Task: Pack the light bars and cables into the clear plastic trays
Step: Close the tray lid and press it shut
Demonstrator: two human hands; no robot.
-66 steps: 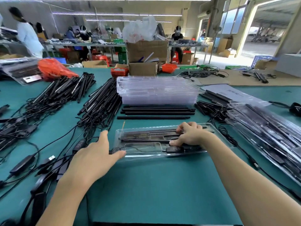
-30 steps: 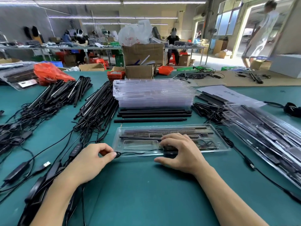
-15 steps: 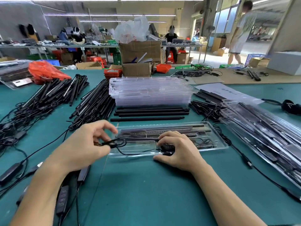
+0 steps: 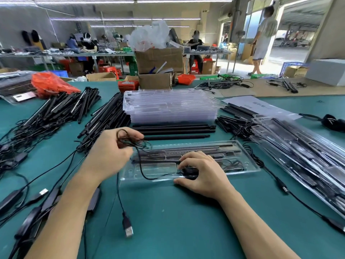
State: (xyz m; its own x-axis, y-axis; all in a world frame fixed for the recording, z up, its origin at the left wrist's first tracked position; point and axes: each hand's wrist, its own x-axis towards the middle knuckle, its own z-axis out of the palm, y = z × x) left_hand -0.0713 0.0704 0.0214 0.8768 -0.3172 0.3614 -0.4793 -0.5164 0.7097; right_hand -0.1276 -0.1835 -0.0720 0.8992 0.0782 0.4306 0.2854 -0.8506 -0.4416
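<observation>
While my left hand point(image 4: 110, 152) pinches a small coil of cable point(image 4: 130, 142) over the left end of the open tray point(image 4: 248, 166), my right hand point(image 4: 202, 171) curls its fingers onto the cable's black controller point(image 4: 189, 171) at the tray's front edge. Light bars already lie along its back channels, so I judge this tray nearly packed; the loose cable and its dangling plug point(image 4: 128, 228) are left. Filled trays point(image 4: 298, 146) lean along the desk's right edge, empty trays point(image 4: 169, 105) are stacked behind, and heaps of bars point(image 4: 61, 107) wait at the left. Tangled leads beside my left arm could snag.
</observation>
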